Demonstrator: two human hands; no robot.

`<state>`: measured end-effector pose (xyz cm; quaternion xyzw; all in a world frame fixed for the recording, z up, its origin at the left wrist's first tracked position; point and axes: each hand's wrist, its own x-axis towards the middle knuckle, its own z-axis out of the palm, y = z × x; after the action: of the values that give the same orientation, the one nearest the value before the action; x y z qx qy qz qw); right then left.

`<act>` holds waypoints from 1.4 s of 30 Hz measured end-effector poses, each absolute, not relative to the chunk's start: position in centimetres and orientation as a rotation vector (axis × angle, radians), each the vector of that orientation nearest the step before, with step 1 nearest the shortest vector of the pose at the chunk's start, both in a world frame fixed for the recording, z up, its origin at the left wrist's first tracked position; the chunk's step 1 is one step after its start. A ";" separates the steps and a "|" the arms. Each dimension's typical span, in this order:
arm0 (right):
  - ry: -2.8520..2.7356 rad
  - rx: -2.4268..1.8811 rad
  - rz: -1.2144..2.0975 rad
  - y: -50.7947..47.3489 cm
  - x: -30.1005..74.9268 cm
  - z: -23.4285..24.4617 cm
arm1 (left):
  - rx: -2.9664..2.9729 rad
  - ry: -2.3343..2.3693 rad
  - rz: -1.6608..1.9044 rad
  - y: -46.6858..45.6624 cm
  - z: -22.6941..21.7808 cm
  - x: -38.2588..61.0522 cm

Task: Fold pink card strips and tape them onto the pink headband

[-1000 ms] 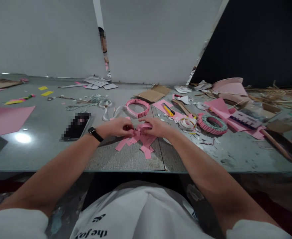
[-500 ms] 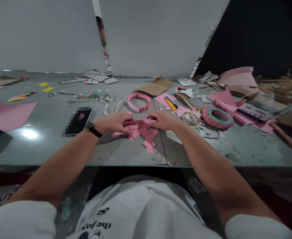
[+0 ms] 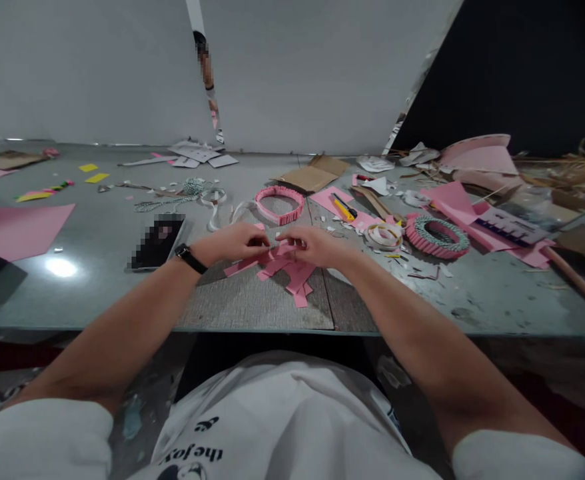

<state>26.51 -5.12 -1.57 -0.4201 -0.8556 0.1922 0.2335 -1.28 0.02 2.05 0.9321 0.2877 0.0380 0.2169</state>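
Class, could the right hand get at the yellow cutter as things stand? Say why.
Probably yes: the cutter lies uncovered on pink paper, just beyond the right hand, with only small scraps showing between. The hand seems to hold a pink strip, though, and might need to release it first.

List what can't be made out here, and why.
All in the head view:
Left hand: fingertips, hidden by its own curled fingers.
Right hand: fingertip contact with pink strips, too small.
Dark device: screen partly masked by pixelation.
Large pink sheet: cut off by left edge.
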 end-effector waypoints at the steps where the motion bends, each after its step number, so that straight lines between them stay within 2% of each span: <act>1: -2.346 -1.118 0.491 -5.0 26.5 -1.7 | 2.576 0.801 0.128 0.0 2.3 -1.4; 5: -2.310 -1.084 0.405 -4.9 27.7 -1.2 | 2.593 0.821 0.065 -0.2 3.3 -2.1; 9: -2.561 -0.990 0.485 -4.9 29.0 -0.5 | 2.615 0.736 -0.055 -0.3 3.3 -2.0; 19: -2.606 -1.163 0.370 -5.6 25.8 -0.7 | 2.567 0.750 0.101 0.0 2.2 -1.3; 31: -2.629 -1.130 0.474 -5.1 28.3 -0.4 | 2.455 0.731 -0.033 1.5 3.1 -3.5; 42: -2.632 -1.078 0.528 -6.0 26.7 -0.8 | 2.513 0.739 0.118 0.9 1.6 -1.5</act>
<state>26.65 -5.99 -0.83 -0.3698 -0.9027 0.1812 0.1243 -1.49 0.88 1.59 0.9263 0.2722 0.0436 0.2567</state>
